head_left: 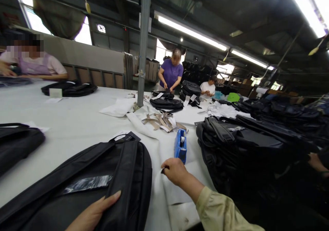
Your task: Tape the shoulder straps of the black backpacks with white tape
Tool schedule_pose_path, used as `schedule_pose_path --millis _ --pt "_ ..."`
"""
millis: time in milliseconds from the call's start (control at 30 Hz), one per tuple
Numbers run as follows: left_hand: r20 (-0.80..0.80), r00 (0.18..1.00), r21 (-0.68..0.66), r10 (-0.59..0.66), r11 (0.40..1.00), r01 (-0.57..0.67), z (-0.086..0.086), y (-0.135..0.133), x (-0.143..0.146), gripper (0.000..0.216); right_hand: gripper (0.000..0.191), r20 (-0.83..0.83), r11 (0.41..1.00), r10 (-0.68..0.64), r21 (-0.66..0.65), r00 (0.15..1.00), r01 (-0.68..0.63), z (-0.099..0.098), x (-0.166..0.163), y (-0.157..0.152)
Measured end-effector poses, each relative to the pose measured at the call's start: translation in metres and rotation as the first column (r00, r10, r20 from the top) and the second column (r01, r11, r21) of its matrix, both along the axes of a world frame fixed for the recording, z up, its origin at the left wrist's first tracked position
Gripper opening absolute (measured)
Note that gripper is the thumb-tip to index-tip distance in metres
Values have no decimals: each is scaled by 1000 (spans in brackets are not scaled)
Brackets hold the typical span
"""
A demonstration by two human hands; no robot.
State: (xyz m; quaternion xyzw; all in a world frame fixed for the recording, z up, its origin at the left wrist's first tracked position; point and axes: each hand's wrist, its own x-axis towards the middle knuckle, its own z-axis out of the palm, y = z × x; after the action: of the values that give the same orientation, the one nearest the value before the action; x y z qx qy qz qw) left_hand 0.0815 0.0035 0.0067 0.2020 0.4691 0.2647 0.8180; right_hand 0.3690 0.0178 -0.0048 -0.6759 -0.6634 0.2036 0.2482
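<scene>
A black backpack (84, 186) lies flat on the white table (77, 121) right in front of me. My left hand (95, 212) rests flat on its lower part, fingers stretched out, near a shiny dark label (88, 183). My right hand (174, 171), in a pale yellow sleeve, hovers over the table just right of the bag with its fingers curled in, pinching the edge of a white sheet (167, 190). A blue tape dispenser (180, 144) stands just beyond that hand.
A tall heap of black bags (244, 149) fills the right side. Another black bag (15, 143) lies at the left edge. Cardboard strips and white sheets (159, 121) lie around a steel post (142, 46). Other people work at the far side.
</scene>
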Motion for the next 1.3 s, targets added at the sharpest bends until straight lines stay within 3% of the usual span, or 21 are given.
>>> schedule_pose_path --millis 67,133,233,333,467,600,667,900,1000,1067,1167,1300 --pt "56 998 -108 -3 994 9 8 1 -1 28 10 99 987 33 150 995 -48 9 -6 -13" --pt "74 997 -167 15 986 -3 16 0 -2 27 13 59 967 139 207 988 -149 16 -13 -22" --pt "65 998 -211 26 978 -12 29 -3 -4 25 19 -292 973 230 47 928 -226 22 -25 -32" --pt "42 998 -220 36 975 -26 41 -5 -7 25 22 -498 967 134 -124 857 -224 28 -34 -43" --pt "-15 999 -211 -31 977 27 53 -3 -11 30 18 -333 950 103 -246 937 -192 43 -39 -56" --pt "-103 992 -159 -69 986 52 54 4 -13 31 15 -169 886 244 -363 955 -290 55 -41 -60" --pt "-157 986 -113 -58 993 40 55 6 -12 27 11 -222 866 274 -367 936 -340 58 -45 -59" --pt "-215 973 -62 -85 995 74 69 6 -3 17 12 -459 879 159 -337 874 -336 49 -80 -39" --pt "-226 971 22 -79 996 87 66 6 -3 18 14 -498 884 125 -337 858 -324 40 -99 -21" --pt "-222 971 98 -84 989 109 58 6 -5 27 10 -558 851 97 -383 824 -359 34 -108 -10" --pt "-229 968 205 -108 966 156 45 5 -9 43 16 -713 802 13 -412 701 -433 23 -118 -1" --pt "-310 948 333 -65 927 173 31 -2 -12 54 14 -795 831 -117 -407 595 -380 11 -120 -2"
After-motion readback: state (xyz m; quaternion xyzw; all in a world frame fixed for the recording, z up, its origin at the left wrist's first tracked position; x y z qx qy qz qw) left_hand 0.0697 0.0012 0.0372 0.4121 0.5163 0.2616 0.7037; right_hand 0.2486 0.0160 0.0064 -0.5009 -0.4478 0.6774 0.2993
